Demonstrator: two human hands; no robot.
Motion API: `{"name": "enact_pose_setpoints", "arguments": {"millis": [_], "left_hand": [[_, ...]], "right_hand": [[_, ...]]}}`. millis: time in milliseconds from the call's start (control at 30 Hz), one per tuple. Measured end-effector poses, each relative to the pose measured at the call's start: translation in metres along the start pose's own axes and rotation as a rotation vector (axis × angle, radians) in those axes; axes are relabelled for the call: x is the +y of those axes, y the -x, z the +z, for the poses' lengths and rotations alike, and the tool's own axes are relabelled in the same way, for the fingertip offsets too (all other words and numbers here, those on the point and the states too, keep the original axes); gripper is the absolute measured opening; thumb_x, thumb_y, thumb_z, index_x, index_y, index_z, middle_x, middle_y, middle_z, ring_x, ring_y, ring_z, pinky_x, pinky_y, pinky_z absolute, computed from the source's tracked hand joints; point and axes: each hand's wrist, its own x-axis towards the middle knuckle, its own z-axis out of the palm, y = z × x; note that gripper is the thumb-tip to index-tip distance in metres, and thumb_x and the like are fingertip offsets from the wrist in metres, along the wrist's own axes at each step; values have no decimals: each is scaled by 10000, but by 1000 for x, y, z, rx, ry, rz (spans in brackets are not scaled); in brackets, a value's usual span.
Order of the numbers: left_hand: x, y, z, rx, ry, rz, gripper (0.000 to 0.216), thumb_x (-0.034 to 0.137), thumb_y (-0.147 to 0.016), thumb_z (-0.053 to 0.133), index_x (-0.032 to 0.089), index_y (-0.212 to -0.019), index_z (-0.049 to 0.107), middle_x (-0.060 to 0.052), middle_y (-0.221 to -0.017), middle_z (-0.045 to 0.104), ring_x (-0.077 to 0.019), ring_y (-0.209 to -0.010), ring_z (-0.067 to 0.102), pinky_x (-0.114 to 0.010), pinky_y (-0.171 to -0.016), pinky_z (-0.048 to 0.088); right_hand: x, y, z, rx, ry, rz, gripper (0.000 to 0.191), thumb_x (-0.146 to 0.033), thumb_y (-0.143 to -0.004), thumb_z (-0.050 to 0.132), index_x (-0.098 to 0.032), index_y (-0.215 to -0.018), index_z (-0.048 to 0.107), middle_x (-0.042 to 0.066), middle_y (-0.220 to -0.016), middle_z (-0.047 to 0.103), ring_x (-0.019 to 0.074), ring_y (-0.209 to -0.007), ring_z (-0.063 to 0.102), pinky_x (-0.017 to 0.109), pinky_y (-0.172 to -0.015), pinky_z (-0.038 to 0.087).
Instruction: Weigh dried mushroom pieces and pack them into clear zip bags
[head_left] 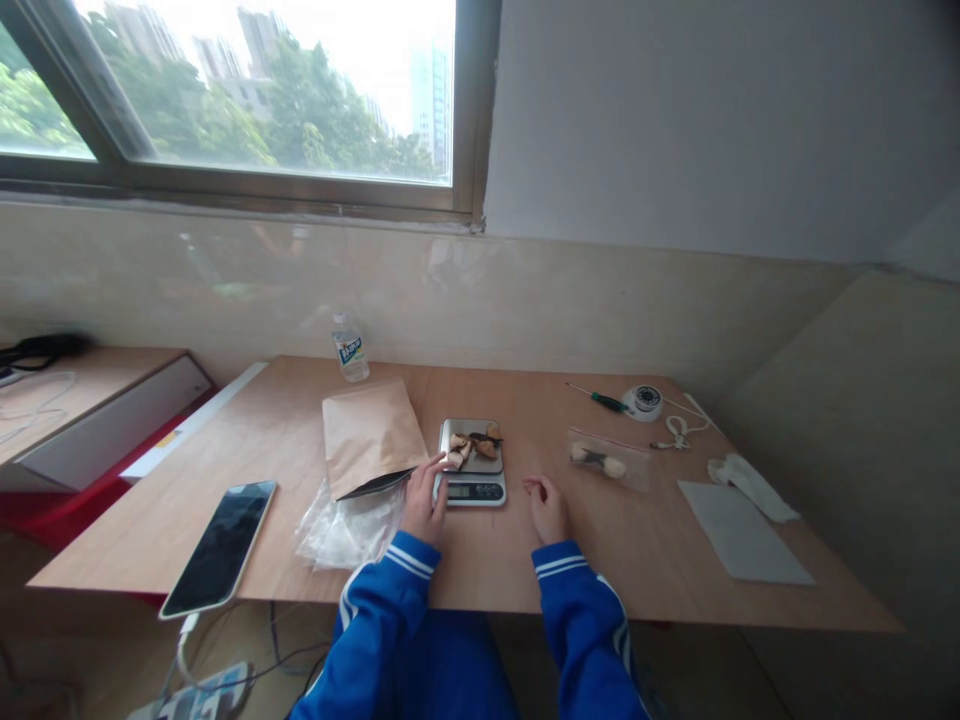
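A small kitchen scale [493, 493] stands on the table in front of me. Several dried brown and pale slices [484, 446] lie piled on its plate; their exact kind is unclear. My left hand [426, 497] is at the scale's lower left corner, fingers stretched out, with the fingertips by the pale slices. To the right of the scale, my right hand [549, 510] rests on the table, its fingers curled in and nothing showing in them. A brown paper pouch [373, 432] lies left of the scale, its dark mouth facing me beside my left hand.
Clear plastic bags [345, 530] lie under the pouch. A phone [221, 548] on a cable overhangs the front edge. Behind stands a water bottle [350, 350]. Rightward are a zip bag [609, 461], a screwdriver [607, 402], a white spool [645, 402], paper [739, 530] and a white cloth [754, 487].
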Motion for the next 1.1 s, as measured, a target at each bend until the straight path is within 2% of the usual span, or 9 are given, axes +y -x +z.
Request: {"name": "enact_pose_setpoints", "arguments": {"millis": [100,167,233,367,433,633,767,900,1100], "left_hand": [[-18,34,-27,13,-19,-127,242,231,-833,395,196,-811,633,-83,-950,617,-216,-912,594,-371,-833,472],[-28,45,-37,-38,-32,-241,239,229,-814,382,200,-742,608,-46,-761,602,-193,-728,598,-343,-706,494],[-32,47,-40,-101,-38,-271,232,233,-810,380,201,-732,596,-35,-726,593,-188,-704,591,-338,-694,491],[-24,42,-36,-241,-97,-175,253,219,-813,377,205,-714,610,-52,-766,595,-204,-774,589,-365,-762,476],[-19,42,-34,-245,-115,-148,262,210,-815,372,207,-723,617,-56,-778,586,-202,-767,586,-365,-754,478],[-21,48,-34,71,-121,-155,222,157,-804,383,193,-835,600,-65,-856,557,-201,-837,575,-356,-771,493],[-24,48,-30,266,-225,-157,269,131,-789,399,172,-974,590,-95,-959,553,-229,-949,548,-405,-870,460],[-32,46,-26,268,-334,-158,337,144,-800,402,167,-1095,563,-115,-1059,556,-255,-1035,521,-446,-945,398],[-51,34,-21,288,-464,-216,346,169,-780,416,133,-1087,572,-150,-1027,539,-304,-1034,486,-494,-934,382]], "right_hand": [[1,0,0,6,7,-10,281,-296,-774,394,-184,-766,652,75,-775,682,217,-748,626,328,-693,486],[1,0,0,7,10,-17,275,-289,-773,398,-185,-761,652,75,-772,680,217,-749,621,330,-701,484],[2,0,0,7,3,-21,274,-288,-774,398,-184,-760,651,73,-774,678,214,-743,617,329,-696,484],[4,0,1,20,-9,-25,272,-292,-777,404,-185,-754,653,69,-766,677,206,-715,612,324,-682,482],[5,0,1,21,-12,-30,273,-294,-777,405,-184,-752,653,69,-760,676,205,-708,610,324,-679,480],[5,-1,0,-6,-7,-27,271,-295,-778,403,-185,-762,650,76,-792,677,212,-754,612,329,-700,480],[5,0,0,-10,-5,-28,277,-285,-779,397,-183,-767,654,70,-772,675,207,-735,613,320,-685,480],[3,0,0,6,-2,-39,279,-287,-778,400,-180,-758,658,66,-754,674,201,-696,611,317,-665,482],[0,0,-1,11,-5,-40,273,-290,-768,401,-185,-743,652,68,-746,675,208,-707,612,325,-678,484]]}}
